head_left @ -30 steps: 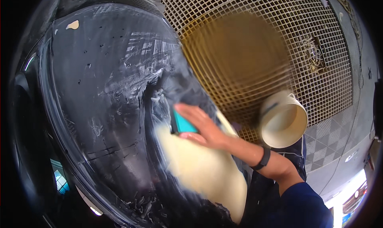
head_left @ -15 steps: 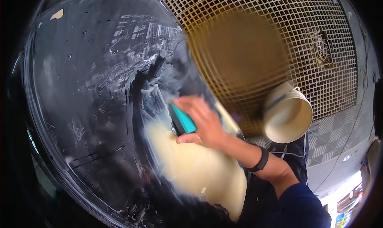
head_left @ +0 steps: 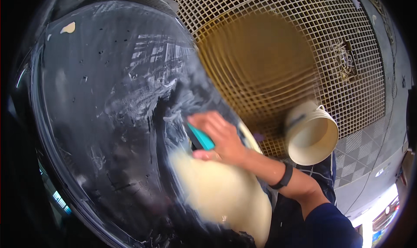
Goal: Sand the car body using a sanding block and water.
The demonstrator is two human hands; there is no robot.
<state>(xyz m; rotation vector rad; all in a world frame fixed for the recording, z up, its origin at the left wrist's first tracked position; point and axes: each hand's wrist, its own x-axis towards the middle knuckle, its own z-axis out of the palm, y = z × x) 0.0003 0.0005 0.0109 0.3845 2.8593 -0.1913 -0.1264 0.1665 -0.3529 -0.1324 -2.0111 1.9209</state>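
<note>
- Currently holding a teal-and-black block [head_left: 203, 137] in the right hand [head_left: 222, 137], with the grip closed around its sides; cannot tell the grip of the left hand, out of view.
- Located at the upper end of a cream-coloured patch [head_left: 221, 189] on a dark, curved panel [head_left: 95, 109]; underside contact hidden.
- Showing a narrower strip of teal than a second earlier, yet remaining near the same part of the panel; judged consistent with short rubbing strokes over one area.
- Noted on the panel: chalky white streaks, smeared haze and darker bands beside the patch.
- Noted on the patch: smooth, matte-looking, rounded, with a soft-edged left border.
- Recorded nearby: a pale round bucket [head_left: 326, 127], smooth-walled, beside square-mesh grating [head_left: 365, 89].
</note>
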